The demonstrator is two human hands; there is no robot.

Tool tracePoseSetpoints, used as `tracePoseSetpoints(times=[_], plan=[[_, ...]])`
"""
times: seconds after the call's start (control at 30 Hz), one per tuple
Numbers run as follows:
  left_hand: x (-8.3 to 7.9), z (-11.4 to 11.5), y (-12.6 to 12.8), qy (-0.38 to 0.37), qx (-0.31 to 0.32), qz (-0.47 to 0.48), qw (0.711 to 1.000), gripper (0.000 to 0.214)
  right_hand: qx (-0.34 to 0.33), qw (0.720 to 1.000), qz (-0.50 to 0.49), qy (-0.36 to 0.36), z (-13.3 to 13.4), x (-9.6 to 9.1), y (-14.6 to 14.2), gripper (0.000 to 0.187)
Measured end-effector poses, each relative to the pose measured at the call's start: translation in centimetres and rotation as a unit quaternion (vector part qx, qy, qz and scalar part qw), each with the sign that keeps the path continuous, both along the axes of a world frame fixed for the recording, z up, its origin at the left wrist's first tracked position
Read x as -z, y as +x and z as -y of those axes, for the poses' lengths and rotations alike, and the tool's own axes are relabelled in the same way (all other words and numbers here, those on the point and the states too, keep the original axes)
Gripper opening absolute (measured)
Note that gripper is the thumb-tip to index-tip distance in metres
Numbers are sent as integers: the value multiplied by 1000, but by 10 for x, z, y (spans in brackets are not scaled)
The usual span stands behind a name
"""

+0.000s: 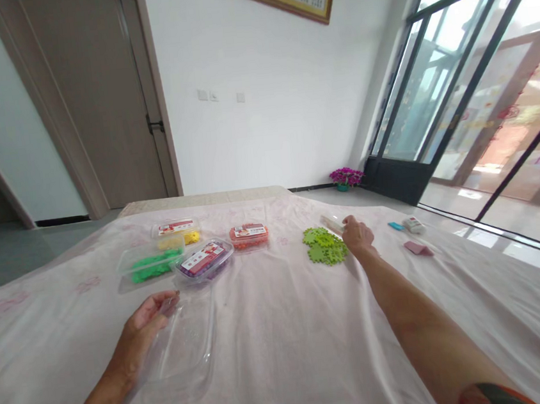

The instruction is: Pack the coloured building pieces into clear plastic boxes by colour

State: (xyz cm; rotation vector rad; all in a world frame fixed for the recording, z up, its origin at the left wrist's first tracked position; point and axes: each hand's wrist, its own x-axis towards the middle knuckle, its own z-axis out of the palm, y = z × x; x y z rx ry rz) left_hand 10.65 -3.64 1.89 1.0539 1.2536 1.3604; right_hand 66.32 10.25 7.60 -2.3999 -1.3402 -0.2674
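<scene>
My left hand [150,324] grips the left edge of a clear plastic container [188,339] that has nothing in it, thumb and fingers closed on its rim. Stretched far forward, my right hand [359,234] has its fingers curled at the near end of a flat see-through plastic piece [331,224]; its exact kind is not clear. Just left of that hand lies a loose pile of lime-green snowflake-shaped plastic pieces [325,246]. Beyond my left hand stands a clear box of purple pieces [205,261] with a red and white label.
A box of green pieces [156,265], a box of yellow pieces [177,234] and a box of red-orange pieces [249,235] stand at the back. To the right lie a pink cloth-like piece [418,249], a white packet [414,225] and a small blue item [395,226]. A pale pink cloth [285,342] covers the table.
</scene>
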Motion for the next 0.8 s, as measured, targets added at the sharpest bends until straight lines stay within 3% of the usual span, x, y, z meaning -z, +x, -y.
tracePoseSetpoints(times=[0.07, 0.17, 0.27, 0.4, 0.57, 0.8], plan=[[-8, 4, 5, -8, -4, 1, 1000, 53, -25, 996, 41, -69, -3, 5, 7, 44], [-10, 5, 7, -11, -20, 3, 1000, 54, -69, 989, 51, -117, -13, 7, 6, 50], [2, -1, 1, -6, -23, 2, 1000, 55, -122, 981, 49, -144, -19, 6, -2, 48], [22, -12, -11, 8, 20, -1, 1000, 50, -181, 967, 60, -169, -14, 3, -13, 46], [29, -16, -15, 15, 40, -9, 999, 44, -243, 950, 81, -179, 10, 0, -38, 42], [26, -15, -12, 14, 28, -9, 999, 47, -369, 907, 107, -169, 77, -1, -113, 39]])
